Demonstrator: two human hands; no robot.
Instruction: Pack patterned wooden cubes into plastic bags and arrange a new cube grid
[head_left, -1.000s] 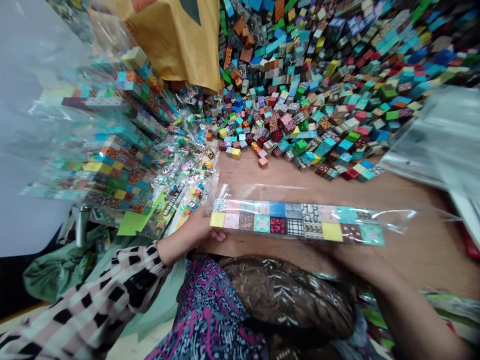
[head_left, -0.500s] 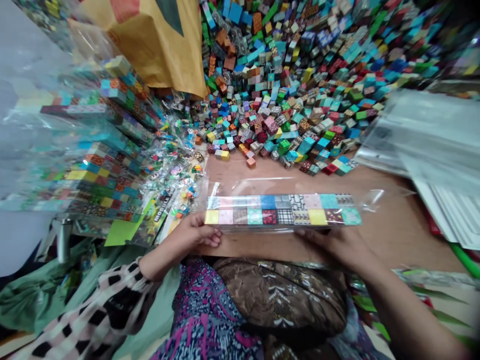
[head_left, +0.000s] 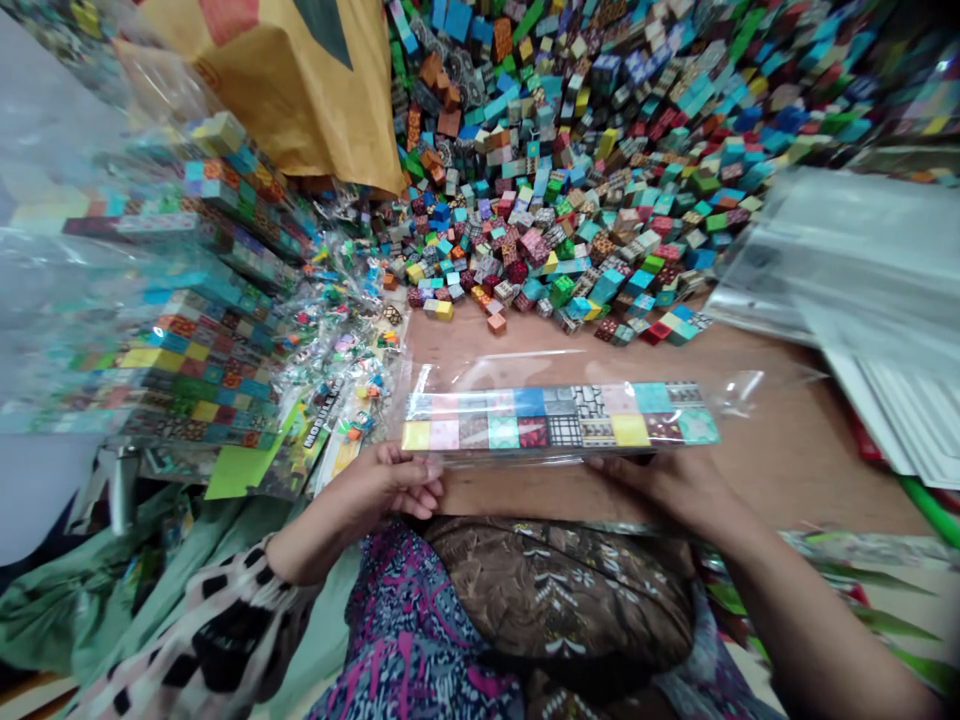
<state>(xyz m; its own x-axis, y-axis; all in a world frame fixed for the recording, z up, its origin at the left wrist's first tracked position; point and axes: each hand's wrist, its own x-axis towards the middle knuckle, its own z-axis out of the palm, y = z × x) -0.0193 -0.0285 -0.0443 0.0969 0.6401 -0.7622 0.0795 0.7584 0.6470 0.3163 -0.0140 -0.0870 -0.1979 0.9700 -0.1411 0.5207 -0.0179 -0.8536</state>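
Two rows of patterned toy cubes [head_left: 555, 415] lie packed side by side inside a clear plastic bag [head_left: 495, 370], in front of me on the wooden tabletop. My left hand [head_left: 401, 480] pinches the bag's near left corner between thumb and curled fingers. At the near edge, right of the middle, my right hand [head_left: 675, 485] grips the bag, thumb along the edge and the other fingers hidden beneath. Loose film sticks out past the cubes on the right and along the far side.
A big heap of loose cubes [head_left: 525, 240] covers the table's far side. Filled bags of cubes [head_left: 210, 350] are stacked at left, beside small bagged figures [head_left: 360, 350] and a yellow paper bag [head_left: 300, 100]. Flat clear bags [head_left: 862, 260] and white cards [head_left: 885, 400] lie at right.
The whole view has shifted slightly. My left hand's fingers have loosened a little at the bag's corner; the bag of cubes and my right hand are almost unmoved.
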